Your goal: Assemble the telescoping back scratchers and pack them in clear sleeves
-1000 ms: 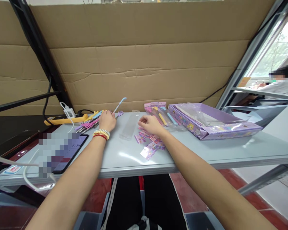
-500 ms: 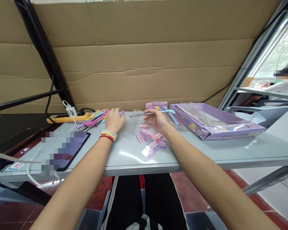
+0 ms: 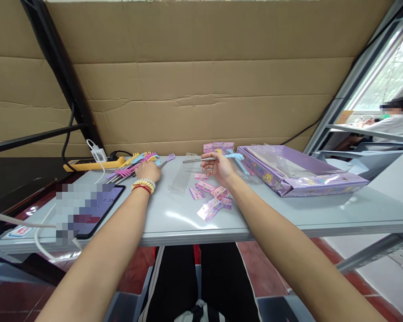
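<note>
Starting at the left end of the grey table (image 3: 174,219), a white cable (image 3: 6,219) runs in over the corner beside a dark, flat phone (image 3: 97,210). Behind them a yellow power strip (image 3: 87,166) with a white charger (image 3: 97,155) lies along the foot of the creased cardboard wall (image 3: 201,89). The left hand (image 3: 148,171), beaded bands at its wrist, rests on a pile of back scratchers (image 3: 127,169), thin metal rods with small plastic claw heads in pink, yellow, purple and blue. Its fingers curl over the pile, but I cannot tell whether they grip one. A clear flat sleeve (image 3: 180,179) lies between the hands. The right hand (image 3: 220,167) is closed around a blue-headed scratcher (image 3: 195,159), held level just above the table with its rod pointing left. Glossy pink and purple cards (image 3: 210,197) are scattered beneath and in front of this hand. Packed scratchers (image 3: 221,147) and a shallow purple box (image 3: 298,174) crowd the right side. Open grey surface runs along the near edge.
</note>
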Demonstrator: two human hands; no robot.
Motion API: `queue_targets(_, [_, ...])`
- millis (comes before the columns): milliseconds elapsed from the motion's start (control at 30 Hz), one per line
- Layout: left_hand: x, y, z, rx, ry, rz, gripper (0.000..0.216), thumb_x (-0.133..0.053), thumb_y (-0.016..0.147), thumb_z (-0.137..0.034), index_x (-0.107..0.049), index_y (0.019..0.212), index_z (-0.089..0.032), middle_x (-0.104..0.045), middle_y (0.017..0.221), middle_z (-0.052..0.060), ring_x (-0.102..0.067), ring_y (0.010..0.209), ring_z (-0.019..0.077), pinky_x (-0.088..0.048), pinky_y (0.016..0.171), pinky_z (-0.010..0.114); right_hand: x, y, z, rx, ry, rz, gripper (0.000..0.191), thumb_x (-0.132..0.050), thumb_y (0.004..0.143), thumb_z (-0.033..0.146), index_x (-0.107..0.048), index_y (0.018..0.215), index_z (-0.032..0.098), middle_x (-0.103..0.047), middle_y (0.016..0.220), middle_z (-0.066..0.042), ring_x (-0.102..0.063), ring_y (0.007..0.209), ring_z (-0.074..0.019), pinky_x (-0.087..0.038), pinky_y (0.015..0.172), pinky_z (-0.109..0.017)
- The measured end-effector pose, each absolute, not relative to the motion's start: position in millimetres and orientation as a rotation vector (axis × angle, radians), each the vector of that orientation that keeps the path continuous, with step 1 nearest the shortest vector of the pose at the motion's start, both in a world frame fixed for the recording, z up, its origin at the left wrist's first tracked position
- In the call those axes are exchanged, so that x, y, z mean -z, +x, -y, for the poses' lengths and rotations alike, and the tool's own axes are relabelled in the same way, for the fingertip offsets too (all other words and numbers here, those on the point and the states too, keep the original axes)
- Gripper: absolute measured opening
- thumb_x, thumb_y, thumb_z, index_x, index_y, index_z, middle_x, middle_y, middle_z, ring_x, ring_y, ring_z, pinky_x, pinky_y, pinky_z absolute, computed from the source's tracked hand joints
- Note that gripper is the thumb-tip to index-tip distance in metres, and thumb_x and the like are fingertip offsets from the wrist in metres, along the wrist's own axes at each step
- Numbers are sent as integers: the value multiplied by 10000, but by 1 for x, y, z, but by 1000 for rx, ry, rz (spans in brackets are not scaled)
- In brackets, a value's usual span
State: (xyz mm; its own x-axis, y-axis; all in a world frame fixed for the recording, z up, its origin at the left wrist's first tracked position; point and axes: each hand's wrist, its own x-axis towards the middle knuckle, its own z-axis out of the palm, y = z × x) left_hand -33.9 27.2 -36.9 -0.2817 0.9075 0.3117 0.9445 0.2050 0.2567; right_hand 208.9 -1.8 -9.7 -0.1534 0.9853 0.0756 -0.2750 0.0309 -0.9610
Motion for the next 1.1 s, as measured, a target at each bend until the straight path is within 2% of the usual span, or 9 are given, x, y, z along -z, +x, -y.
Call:
queue_targets(100, [35,-28,-26,810,-2049,2074,289,-460,865,-298,-621,1065,-165,-616,1185,166,-522,1159,315,-369,965,457,10,209,2,-1403,-876,1140,130,-472,775,288,-538,840,195,-636,624,-11,-559,494,-125,-385,413,-212])
queue_targets(200, [33,-19,-23,944,-2297,1830,245,-479,859,-286,-608,1042,-187,-664,1093,106,-576,1055,257,-383,952,403,10,209,2,-1408,-858,1144,103,-496,765,266,-532,828,193,-658,638,-20,-574,508,-130,-394,414,-214])
queue_targets(433, [34,-14,-21,1033,-2461,1632,214,-501,836,-284,-632,982,-197,-703,1009,80,-611,954,235,-422,900,363,8,210,4,-1402,-844,1138,133,-478,747,258,-546,828,176,-673,634,-42,-591,510,-139,-403,408,-217])
queue_targets(600, [34,-21,-24,1131,-2530,1497,223,-501,829,-290,-658,949,-185,-708,990,80,-622,872,214,-453,794,316,11,213,1,-1393,-805,1149,149,-468,694,251,-528,809,177,-662,577,-48,-589,487,-158,-418,414,-236])
queue_targets(833, [18,-11,-8,1033,-2629,1362,244,-459,848,-273,-676,909,-179,-710,881,66,-614,796,188,-427,718,278,17,211,-2,-1455,-622,1236,176,-418,633,268,-476,785,202,-663,545,-58,-572,441,-190,-428,407,-277])
queue_targets(1000, [10,7,7,869,-2678,1342,291,-404,874,-274,-674,836,-173,-675,734,49,-562,671,165,-370,611,262,22,204,0,-1532,-588,1334,214,-398,661,262,-509,822,175,-679,604,-86,-613,509,-205,-479,472,-310])
queue_targets(1100, [9,12,10,804,-2649,1372,317,-389,889,-288,-677,825,-171,-679,736,57,-565,669,174,-355,591,273,22,203,0,-1534,-621,1347,210,-393,696,257,-526,832,169,-672,615,-80,-609,511,-202,-452,432,-287])
